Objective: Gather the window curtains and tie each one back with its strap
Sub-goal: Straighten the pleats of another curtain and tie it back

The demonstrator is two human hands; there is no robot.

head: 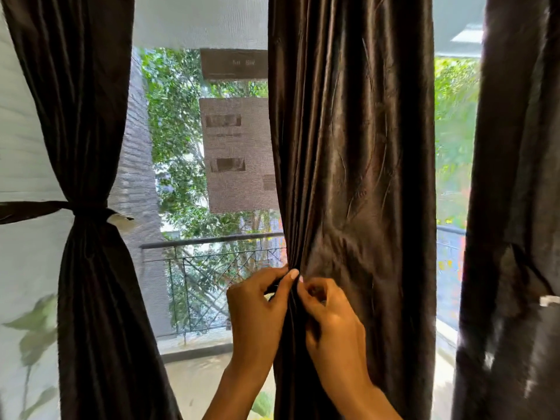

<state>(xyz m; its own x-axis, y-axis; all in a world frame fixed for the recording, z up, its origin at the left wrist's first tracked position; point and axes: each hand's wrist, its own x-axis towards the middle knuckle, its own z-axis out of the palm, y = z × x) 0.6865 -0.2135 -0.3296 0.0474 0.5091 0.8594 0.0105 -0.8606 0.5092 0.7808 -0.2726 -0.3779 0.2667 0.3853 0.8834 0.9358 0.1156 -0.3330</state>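
Hands first: the left hand and right hand both pinch the middle curtain's left edge, gathering glossy dark folds. Leftward, one curtain is already cinched by its strap; the right curtain hangs loose, seemingly untied.

We see the middle curtain as dark brown cloth with a satin-like sheen, its folds catching light and its face creased with fine wrinkles, while the tied curtain on the left looks duller and more matt, cinched by a strap of similar dark cloth. Beyond them we make out a fine woven mesh screen and a dark, matt metal railing
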